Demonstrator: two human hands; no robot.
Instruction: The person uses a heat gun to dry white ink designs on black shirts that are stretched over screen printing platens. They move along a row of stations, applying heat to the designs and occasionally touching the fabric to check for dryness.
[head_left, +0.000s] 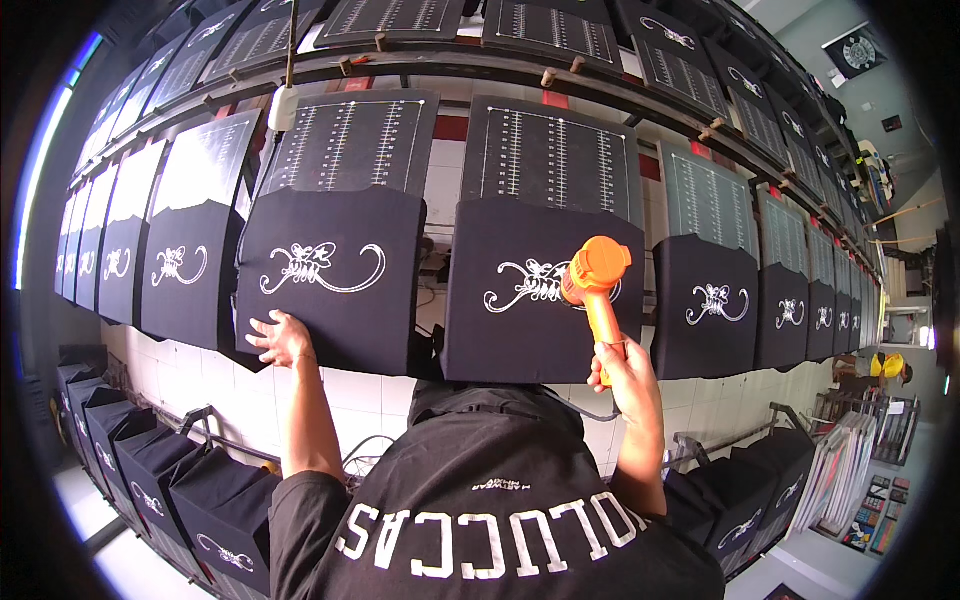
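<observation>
My right hand (629,374) grips the handle of an orange hair dryer (603,262). The dryer's round head hovers over the right part of the white line print on a black T-shirt (520,340), hiding some of it. This shirt is stretched on a dark board. To the left, another black T-shirt (350,325) with the same white print covers a neighbouring board. My left hand (281,340) rests on that shirt near its lower left corner, fingers spread and holding nothing.
Ruled boards (350,140) rise above the shirts. More printed black shirts line both sides, the far rows and the rack behind me. A white box (284,108) hangs on a cord at upper left. Flat frames (835,475) lean at lower right.
</observation>
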